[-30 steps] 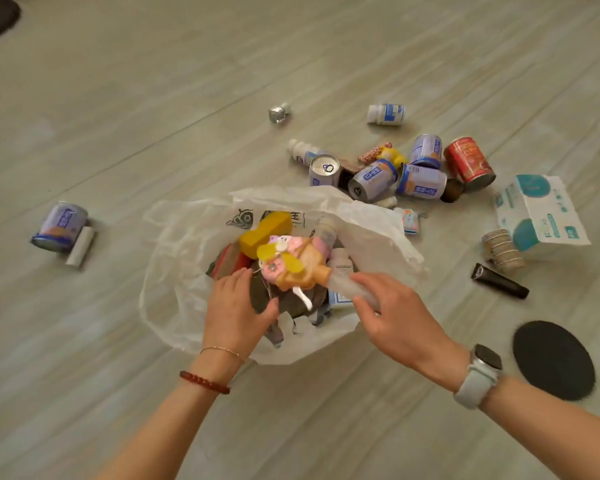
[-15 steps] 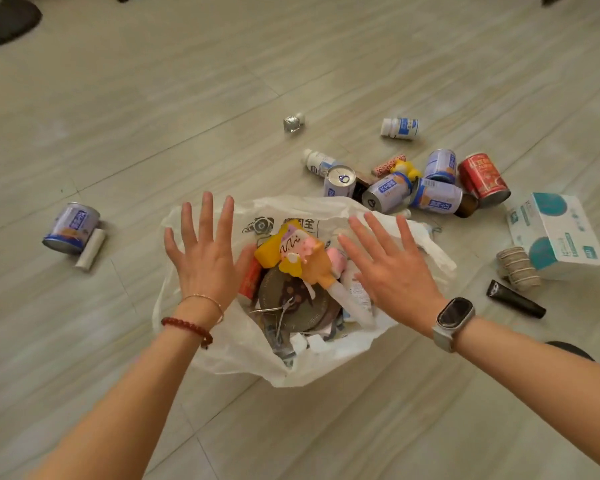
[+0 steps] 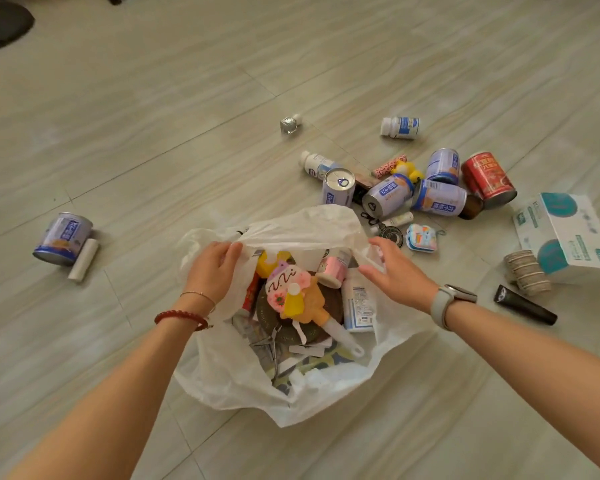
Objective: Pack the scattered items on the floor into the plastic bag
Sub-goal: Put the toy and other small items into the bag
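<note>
On the floor, plastic bag (image 3: 309, 226) sits open, partly filled: toy fan (image 3: 293, 297), white bottle (image 3: 359, 304), pink roll (image 3: 333, 270), papers beneath. Left hand (image 3: 210, 275) grips one rim and right hand (image 3: 395, 275) pinches the other, spreading the mouth. Roughly half remains, I judge: blue cans (image 3: 388, 195), red can (image 3: 487, 178), box (image 3: 565, 233), black tube (image 3: 525, 304), lone can (image 3: 63, 237) off left.

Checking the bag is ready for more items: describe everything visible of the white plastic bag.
The plastic bag is thin, white, translucent and crumpled, lying on the floor with its mouth open upward, partly filled: a toy fan, a white bottle, a pink roll. The left hand grips its left rim; the right hand is at the right rim, grip unclear.
</note>
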Action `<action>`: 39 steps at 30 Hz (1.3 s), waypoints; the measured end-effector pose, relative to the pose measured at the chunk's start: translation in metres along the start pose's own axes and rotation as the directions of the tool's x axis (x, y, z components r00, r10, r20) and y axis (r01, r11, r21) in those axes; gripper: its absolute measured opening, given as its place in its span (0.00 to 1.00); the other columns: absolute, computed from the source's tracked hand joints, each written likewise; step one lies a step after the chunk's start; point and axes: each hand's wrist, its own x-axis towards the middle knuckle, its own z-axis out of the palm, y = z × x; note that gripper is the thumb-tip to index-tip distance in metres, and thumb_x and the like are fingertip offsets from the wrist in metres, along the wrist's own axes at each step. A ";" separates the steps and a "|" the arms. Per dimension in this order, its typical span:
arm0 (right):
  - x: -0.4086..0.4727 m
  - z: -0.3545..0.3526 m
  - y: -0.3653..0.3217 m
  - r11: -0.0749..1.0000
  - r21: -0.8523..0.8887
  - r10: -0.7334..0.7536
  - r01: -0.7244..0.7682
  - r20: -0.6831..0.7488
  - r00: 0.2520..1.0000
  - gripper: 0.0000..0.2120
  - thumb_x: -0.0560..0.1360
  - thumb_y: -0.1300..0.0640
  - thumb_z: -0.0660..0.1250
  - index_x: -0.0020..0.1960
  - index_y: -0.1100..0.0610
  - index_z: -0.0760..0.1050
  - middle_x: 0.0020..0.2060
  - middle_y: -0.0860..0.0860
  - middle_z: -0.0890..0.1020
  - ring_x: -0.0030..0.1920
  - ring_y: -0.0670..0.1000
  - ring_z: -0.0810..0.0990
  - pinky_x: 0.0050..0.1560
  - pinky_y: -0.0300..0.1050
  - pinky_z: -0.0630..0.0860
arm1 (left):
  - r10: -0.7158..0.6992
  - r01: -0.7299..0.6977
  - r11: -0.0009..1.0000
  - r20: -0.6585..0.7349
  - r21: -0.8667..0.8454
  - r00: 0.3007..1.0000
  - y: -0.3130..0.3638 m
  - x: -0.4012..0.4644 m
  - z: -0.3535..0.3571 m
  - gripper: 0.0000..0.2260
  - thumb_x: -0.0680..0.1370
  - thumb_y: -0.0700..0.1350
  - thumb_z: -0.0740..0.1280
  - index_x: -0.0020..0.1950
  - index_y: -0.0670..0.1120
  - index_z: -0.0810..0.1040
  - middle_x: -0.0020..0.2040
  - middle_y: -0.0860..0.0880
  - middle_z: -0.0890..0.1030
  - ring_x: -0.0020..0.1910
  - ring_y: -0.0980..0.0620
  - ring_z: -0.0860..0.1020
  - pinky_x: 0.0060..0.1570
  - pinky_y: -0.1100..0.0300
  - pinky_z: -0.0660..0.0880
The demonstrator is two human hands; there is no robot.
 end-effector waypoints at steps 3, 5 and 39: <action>0.005 0.006 -0.009 0.991 0.127 0.038 -0.036 -0.015 0.999 0.20 0.78 0.57 0.58 0.69 0.60 0.63 0.68 0.56 0.70 0.67 0.56 0.69 0.64 0.45 0.64 | -0.096 0.092 0.991 -0.034 -0.095 0.995 0.005 -0.001 -0.001 0.17 0.81 0.47 0.52 0.35 0.43 0.69 0.32 0.49 0.70 0.37 0.47 0.70 0.32 0.59 0.63; 0.006 0.004 -0.010 0.991 0.130 0.024 -0.015 -0.069 0.997 0.16 0.79 0.59 0.57 0.65 0.62 0.70 0.64 0.58 0.75 0.64 0.56 0.72 0.61 0.43 0.65 | -0.084 0.084 0.996 -0.034 -0.018 0.996 0.006 -0.004 -0.004 0.16 0.81 0.48 0.52 0.40 0.42 0.71 0.34 0.47 0.73 0.41 0.42 0.73 0.36 0.55 0.65; -0.043 -0.088 -0.061 0.573 0.773 0.211 -0.273 0.183 0.960 0.10 0.76 0.54 0.62 0.42 0.57 0.79 0.31 0.52 0.83 0.32 0.50 0.80 0.39 0.45 0.75 | -0.514 0.530 0.464 0.272 -0.710 0.814 0.027 -0.041 -0.082 0.16 0.80 0.52 0.54 0.54 0.41 0.73 0.39 0.44 0.78 0.37 0.47 0.76 0.35 0.56 0.74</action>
